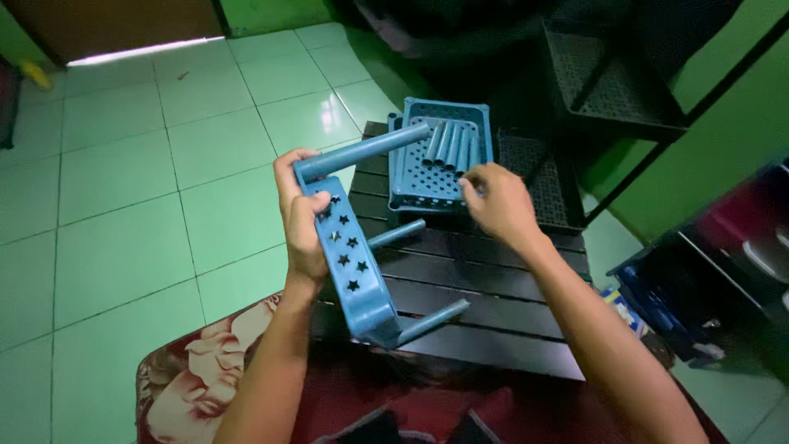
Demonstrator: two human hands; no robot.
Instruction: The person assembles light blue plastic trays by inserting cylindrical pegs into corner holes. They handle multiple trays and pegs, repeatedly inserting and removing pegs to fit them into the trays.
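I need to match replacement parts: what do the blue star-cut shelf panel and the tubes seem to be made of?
The blue shelf panel in the left hand looks like moulded plastic, semi-matte, judging by its uniform colour and clean star cut-outs. The loose blue tubes, which the right hand reaches for, look like the same plastic, smooth with a faint sheen.

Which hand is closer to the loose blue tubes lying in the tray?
Right. The right hand has its fingertips at the loose blue tubes in the blue tray; the left hand is off to their left, gripping the star-holed shelf panel.

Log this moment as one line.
left hand: grips blue star-holed shelf panel | right hand: on blue tubes in blue tray
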